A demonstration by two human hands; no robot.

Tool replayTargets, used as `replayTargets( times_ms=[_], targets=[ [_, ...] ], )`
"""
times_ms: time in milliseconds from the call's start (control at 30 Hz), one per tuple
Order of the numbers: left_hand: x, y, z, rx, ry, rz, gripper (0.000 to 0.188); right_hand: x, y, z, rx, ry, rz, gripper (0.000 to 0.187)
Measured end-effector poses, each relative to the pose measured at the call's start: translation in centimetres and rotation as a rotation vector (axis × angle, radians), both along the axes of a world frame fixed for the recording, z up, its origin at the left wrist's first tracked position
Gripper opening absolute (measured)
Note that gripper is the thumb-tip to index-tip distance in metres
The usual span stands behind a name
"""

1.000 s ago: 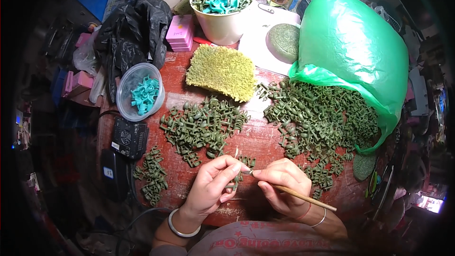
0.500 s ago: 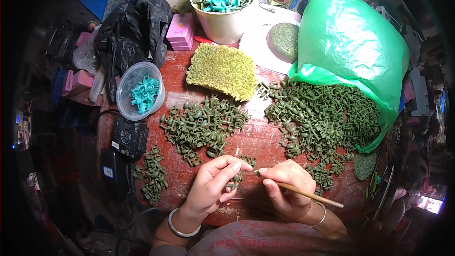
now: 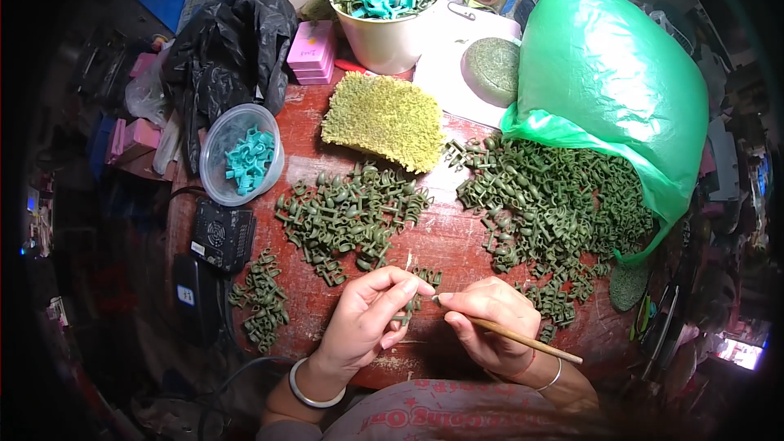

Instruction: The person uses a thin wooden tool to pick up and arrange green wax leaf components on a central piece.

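Observation:
My left hand [image 3: 371, 310] pinches a small dark green ring-like piece [image 3: 402, 316] between thumb and fingers, most of it hidden. In my right hand [image 3: 494, 318] is a slim wooden-handled tool [image 3: 531, 341], gripped like a pen. Its small metal tip [image 3: 435, 300] is close to my left fingertips; I cannot tell whether it touches the piece. Just beyond my fingers lie a few similar green pieces [image 3: 428, 277]. A heap of these pieces [image 3: 351, 212] sits ahead of my left hand, and a larger heap [image 3: 555, 204] spreads ahead of my right.
A yellow shaggy sponge [image 3: 382, 122] lies behind the heaps. At left are a clear tub [image 3: 211, 171] of turquoise pieces, a black bag [image 3: 237, 49] and a small heap [image 3: 261, 302]. A white bucket [image 3: 380, 42] stands at the back. The green plastic bag [image 3: 612, 73] covers the right.
My right hand has shifted slightly left, bringing the tool's tip nearer my left fingertips. My left hand stays where it was, still pinching the green piece.

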State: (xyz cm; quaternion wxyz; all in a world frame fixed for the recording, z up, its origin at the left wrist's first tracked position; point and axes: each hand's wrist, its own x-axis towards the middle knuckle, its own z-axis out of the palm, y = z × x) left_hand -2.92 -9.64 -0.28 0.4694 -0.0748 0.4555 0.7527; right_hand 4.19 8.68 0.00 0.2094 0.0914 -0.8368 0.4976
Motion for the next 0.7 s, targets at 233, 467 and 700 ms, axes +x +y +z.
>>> replayTargets(
  times_ms=[233,467,700],
  targets=[
    [0.08,-0.01,0.00,-0.002,-0.001,0.002,0.020,0.04,-0.06,0.06,-0.004,0.026,-0.032,0.022],
    [0.00,0.14,0.07,0.012,0.002,-0.007,0.021,0.34,0.09,0.04,-0.005,0.031,-0.079,0.021],
    [0.03,0.21,0.27,-0.019,0.004,0.019,0.022,0.17,-0.07,-0.01,-0.059,0.001,-0.076,0.021]
  ],
)
